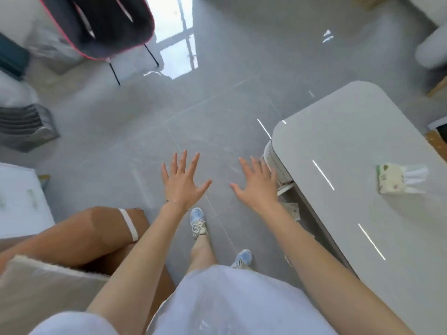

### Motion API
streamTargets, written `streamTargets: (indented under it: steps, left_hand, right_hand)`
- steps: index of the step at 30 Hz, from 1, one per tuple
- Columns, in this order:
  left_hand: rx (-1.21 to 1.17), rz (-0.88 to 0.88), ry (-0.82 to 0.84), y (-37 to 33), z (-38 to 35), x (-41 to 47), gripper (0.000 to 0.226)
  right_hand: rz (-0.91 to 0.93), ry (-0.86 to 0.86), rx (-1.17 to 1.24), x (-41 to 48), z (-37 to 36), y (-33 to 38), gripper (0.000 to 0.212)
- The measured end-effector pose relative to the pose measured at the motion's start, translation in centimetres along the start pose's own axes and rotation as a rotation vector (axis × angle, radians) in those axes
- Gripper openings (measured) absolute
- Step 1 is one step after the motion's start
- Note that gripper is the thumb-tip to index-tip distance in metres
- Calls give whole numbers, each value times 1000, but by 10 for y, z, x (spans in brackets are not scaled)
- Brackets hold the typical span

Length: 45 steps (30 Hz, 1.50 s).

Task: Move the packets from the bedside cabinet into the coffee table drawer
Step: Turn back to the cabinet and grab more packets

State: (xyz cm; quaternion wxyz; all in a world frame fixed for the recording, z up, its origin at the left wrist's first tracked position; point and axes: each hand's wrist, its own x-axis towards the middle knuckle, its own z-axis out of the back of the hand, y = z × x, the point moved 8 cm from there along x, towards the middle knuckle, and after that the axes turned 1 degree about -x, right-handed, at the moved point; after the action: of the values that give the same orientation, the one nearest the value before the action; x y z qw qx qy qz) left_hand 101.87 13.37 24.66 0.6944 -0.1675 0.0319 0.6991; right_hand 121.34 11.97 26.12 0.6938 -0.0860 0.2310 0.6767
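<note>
No legible text, label, brand, number or sign anywhere in view.

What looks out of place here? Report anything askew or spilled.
Nothing spilled or damaged. One packet lies alone on the coffee table, not in its drawer, which seems to stand open below the tabletop's edge. Both hands, left hand and right hand, are spread and empty.
</note>
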Motion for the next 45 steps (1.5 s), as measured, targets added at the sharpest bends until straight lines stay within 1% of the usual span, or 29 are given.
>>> streamTargets:
  steps: [9,14,17,24,30,34,39,45]
  left_hand:
    - [-65,378,-70,225,65,7,76]
    - [-135,560,-93,320,79,3,77]
    - [-190,665,-123,364,85,4,76]
    - [-269,895,-125,452,95,30,76]
    - [-395,1135,-220,524,114,45,70]
    - [-458,1292,-262,566,123,37,71]
    - [-491,1429,-304,625,127,14,71]
    - [-619,1569,-331,704,116,-7,70]
  right_hand:
    - [282,103,-120,89,-2,223,73]
    - [451,93,-195,125,2,334,75]
    - [567,109,-254,147,0,395,75]
    - [804,188,-399,208,-5,534,74]
    - [1035,248,-521,244,-6,644,74]
    - [1151,291,-578,257,-15,713,75]
    - [1277,336,-650,255,-42,803,76]
    - [1382,324,-709,247,-86,917,76]
